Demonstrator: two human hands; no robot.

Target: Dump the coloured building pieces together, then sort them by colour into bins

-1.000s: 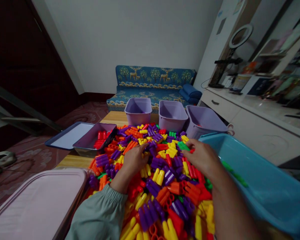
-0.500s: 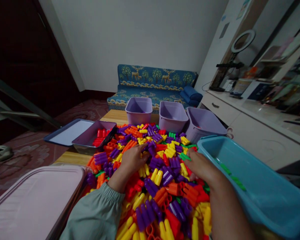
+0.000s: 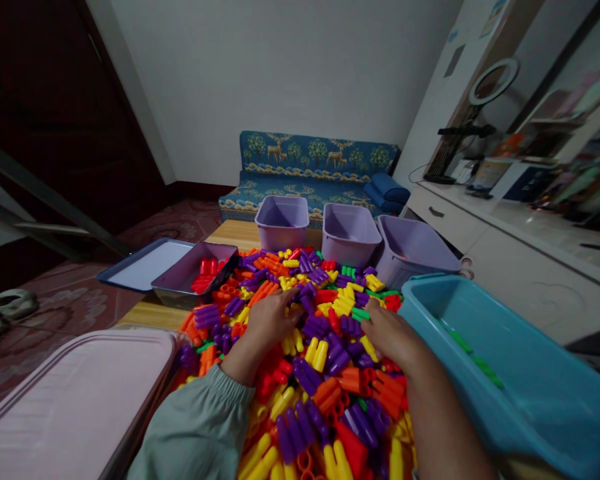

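Observation:
A wide heap of plastic toy building pieces (image 3: 320, 355), shaped like joined tubes in purple, yellow, orange, red and green, covers the table. My left hand (image 3: 270, 322), in a pale green sleeve, rests over the heap's middle left. Its fingers and thumb close about a purple toy piece (image 3: 307, 298); the grip is partly hidden among other pieces. On the right side of the heap is my right hand (image 3: 389, 333), back upward. A green toy piece (image 3: 360, 313) sits at its fingertips, pinched there. The right hand's lower fingers are hidden.
Three lilac bins (image 3: 353, 233) stand behind the heap. A long blue tub (image 3: 510, 400) on the right holds several green pieces (image 3: 487, 372). At left are a metal box (image 3: 173, 283) with red pieces and a pink lid (image 3: 75, 400). A patterned sofa (image 3: 310, 180) stands beyond.
My right hand has shifted left across the heap, with the green toy piece moving along at its fingertips. My left hand stays by the purple piece. The whole view has slid slightly.

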